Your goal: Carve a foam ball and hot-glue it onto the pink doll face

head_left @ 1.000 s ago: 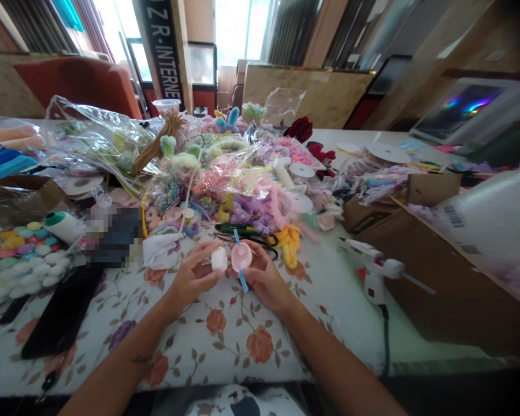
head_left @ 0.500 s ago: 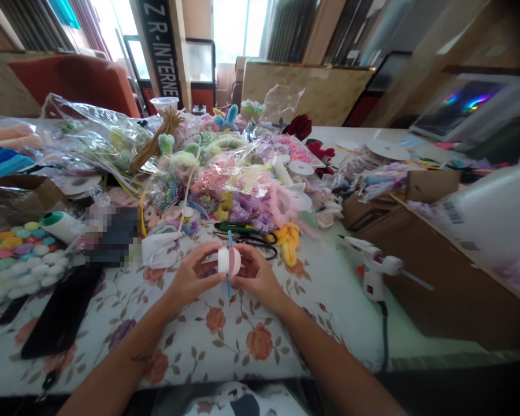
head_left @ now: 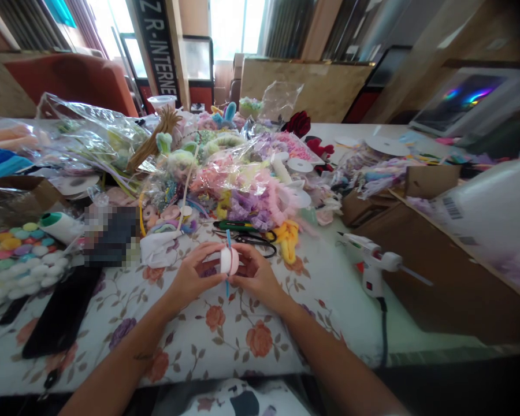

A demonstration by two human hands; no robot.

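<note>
Between my two hands, above the flowered cloth, is a round white-and-pink piece (head_left: 229, 262) made of two thick discs face to face. A thin blue strip (head_left: 228, 237) runs through it and sticks out above and below. My left hand (head_left: 201, 270) pinches the white side with thumb and fingers. On the pink side, my right hand (head_left: 256, 276) grips with its fingers curled behind. Just beyond the fingertips lie black-handled scissors (head_left: 266, 247) and a green-and-black pen-shaped tool (head_left: 233, 226).
A white glue gun (head_left: 375, 260) stands at right beside a cardboard box (head_left: 450, 277). Craft supplies (head_left: 242, 173) heap across the back. Left are pompoms (head_left: 30, 266), a black phone-like slab (head_left: 63, 312) and a thread cone (head_left: 58, 225). Yellow fuzzy stems (head_left: 289, 240) lie near the scissors.
The two discs look closer together, with the gap between them narrower around the blue strip. Both hands stay in nearly the same place, and the view shifts slightly.
</note>
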